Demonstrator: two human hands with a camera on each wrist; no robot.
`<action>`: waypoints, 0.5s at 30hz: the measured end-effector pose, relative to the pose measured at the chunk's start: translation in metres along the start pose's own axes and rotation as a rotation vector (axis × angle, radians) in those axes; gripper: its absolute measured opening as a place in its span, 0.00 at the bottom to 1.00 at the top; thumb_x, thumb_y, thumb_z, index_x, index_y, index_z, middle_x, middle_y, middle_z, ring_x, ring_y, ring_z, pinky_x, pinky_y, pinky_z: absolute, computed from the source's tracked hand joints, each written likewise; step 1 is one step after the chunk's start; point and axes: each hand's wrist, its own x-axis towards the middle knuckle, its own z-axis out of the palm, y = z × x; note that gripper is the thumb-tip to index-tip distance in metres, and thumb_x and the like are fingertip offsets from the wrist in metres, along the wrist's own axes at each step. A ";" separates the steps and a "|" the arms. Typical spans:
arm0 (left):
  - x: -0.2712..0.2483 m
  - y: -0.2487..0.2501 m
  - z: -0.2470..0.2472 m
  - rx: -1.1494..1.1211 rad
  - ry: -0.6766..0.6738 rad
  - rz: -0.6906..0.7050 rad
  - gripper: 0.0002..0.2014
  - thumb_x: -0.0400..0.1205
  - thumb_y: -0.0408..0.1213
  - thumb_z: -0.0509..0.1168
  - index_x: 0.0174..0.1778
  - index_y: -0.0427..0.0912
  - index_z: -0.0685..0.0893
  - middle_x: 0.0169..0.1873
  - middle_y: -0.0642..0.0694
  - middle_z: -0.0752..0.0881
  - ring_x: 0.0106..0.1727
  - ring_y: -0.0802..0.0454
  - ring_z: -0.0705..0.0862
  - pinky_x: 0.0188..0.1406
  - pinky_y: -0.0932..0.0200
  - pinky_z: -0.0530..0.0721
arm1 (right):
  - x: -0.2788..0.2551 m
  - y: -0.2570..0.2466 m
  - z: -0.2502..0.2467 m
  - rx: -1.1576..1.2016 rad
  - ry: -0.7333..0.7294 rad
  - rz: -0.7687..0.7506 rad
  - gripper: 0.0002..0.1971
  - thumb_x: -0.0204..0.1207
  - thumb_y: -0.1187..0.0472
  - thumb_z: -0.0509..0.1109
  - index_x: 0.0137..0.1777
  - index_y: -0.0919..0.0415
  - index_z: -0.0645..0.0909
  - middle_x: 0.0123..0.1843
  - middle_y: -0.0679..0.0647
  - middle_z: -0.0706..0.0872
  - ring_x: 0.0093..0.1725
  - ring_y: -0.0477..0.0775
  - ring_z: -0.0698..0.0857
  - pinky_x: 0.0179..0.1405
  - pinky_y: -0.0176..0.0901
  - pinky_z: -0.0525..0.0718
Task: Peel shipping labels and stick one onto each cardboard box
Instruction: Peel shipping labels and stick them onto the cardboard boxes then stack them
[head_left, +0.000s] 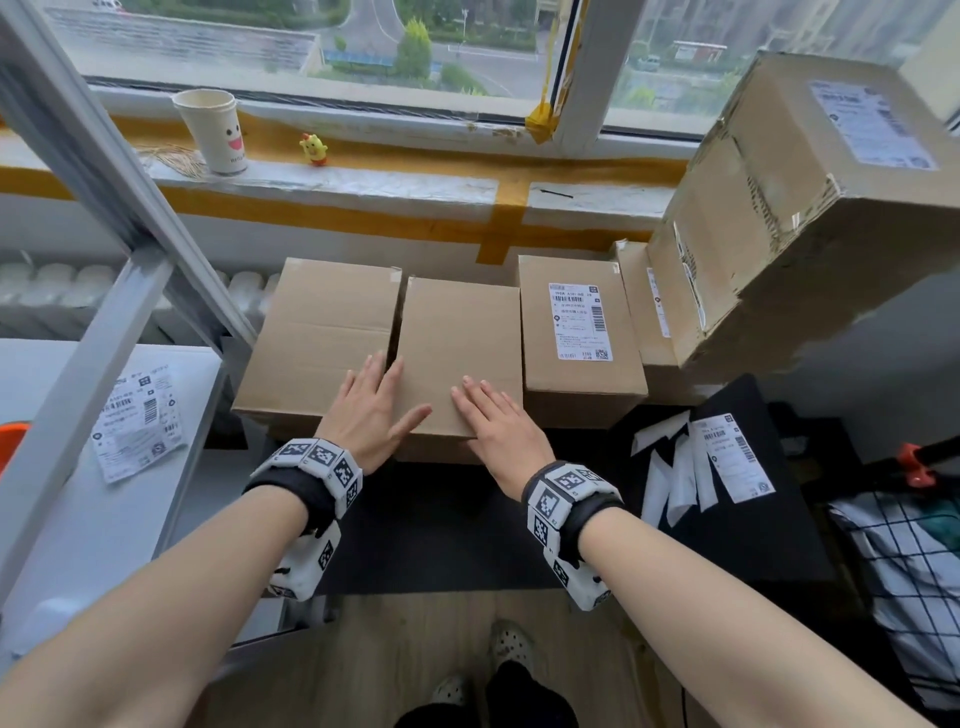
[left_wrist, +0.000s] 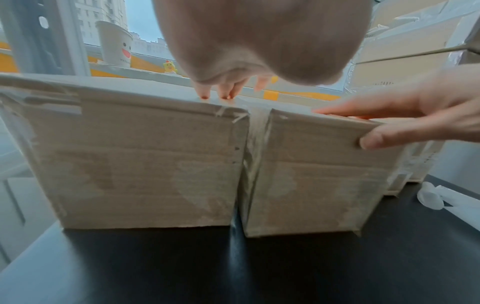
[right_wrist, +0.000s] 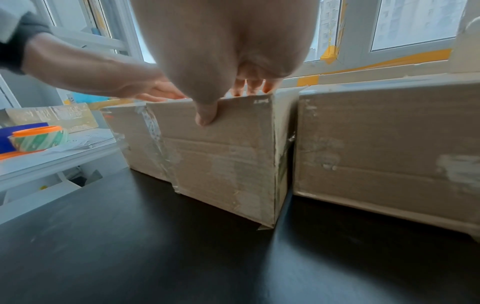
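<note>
Nearest me the dark worktop (head_left: 441, 525) runs bare up to the boxes; its near edge is cut off behind my forearms. My left hand (head_left: 371, 410) lies flat, fingers straight, across the seam between the left box (head_left: 317, 332) and the middle box (head_left: 457, 343), thumb spread onto the middle box's top. My right hand (head_left: 498, 423) lies flat on the middle box near its front edge, fingers straight, with the thumb (right_wrist: 205, 117) hanging over onto the front face. Both hands are relaxed and gripping nothing. Both these box tops are bare cardboard. The two boxes stand just beside each other with a narrow gap (left_wrist: 249, 164). To the right the labelled box (head_left: 579, 332) stands just beside the middle one. Loose shipping labels (head_left: 732, 457) and white backing strips (head_left: 670, 478) lie on the worktop to the right; their print is too small to read. More label sheets (head_left: 137, 421) lie on the shelf at left. A large box (head_left: 795, 208) is stacked at far right, partly out of frame
</note>
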 end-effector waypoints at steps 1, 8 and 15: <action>0.000 -0.001 -0.002 -0.013 -0.002 -0.006 0.34 0.84 0.57 0.46 0.83 0.42 0.48 0.83 0.41 0.48 0.84 0.48 0.45 0.82 0.51 0.43 | -0.005 0.000 0.001 0.005 -0.001 -0.002 0.32 0.84 0.58 0.58 0.84 0.56 0.46 0.86 0.52 0.47 0.85 0.52 0.48 0.82 0.42 0.43; -0.023 -0.008 0.000 0.132 -0.051 -0.033 0.27 0.88 0.48 0.42 0.83 0.43 0.52 0.84 0.46 0.44 0.84 0.51 0.42 0.82 0.47 0.43 | -0.037 -0.001 0.005 0.003 -0.024 -0.040 0.32 0.85 0.58 0.57 0.84 0.54 0.46 0.86 0.51 0.46 0.85 0.51 0.47 0.82 0.42 0.42; -0.068 0.014 0.022 -0.012 0.215 0.091 0.27 0.83 0.46 0.54 0.72 0.31 0.73 0.73 0.32 0.72 0.75 0.36 0.69 0.76 0.46 0.66 | -0.089 -0.014 0.023 0.020 0.036 -0.082 0.31 0.81 0.47 0.57 0.82 0.56 0.58 0.84 0.54 0.60 0.83 0.55 0.60 0.82 0.49 0.58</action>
